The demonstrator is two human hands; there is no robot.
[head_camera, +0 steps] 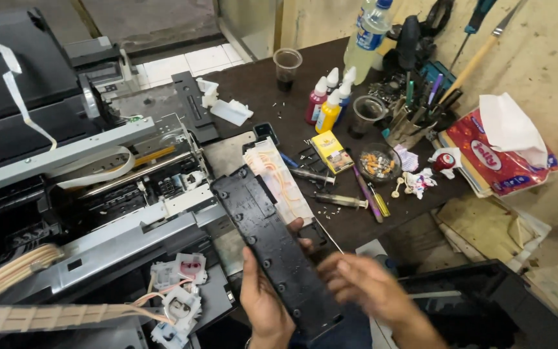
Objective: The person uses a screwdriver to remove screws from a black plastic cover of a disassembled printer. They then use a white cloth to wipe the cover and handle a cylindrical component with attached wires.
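Left hand (263, 304): grasping long black plastic panel (272, 249) from below. Right hand (363, 284): blurred, fingers loose beside panel edge. Keep panel level, clear of dismantled printer (98, 187).

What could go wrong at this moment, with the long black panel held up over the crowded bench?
1. The long black panel is held mainly by the left hand; the right hand looks blurred, so the grip may slip.
2. Its far end hangs over the syringes and could sweep them off.
3. The ink bottles stand near open cups; a knock might spill them.
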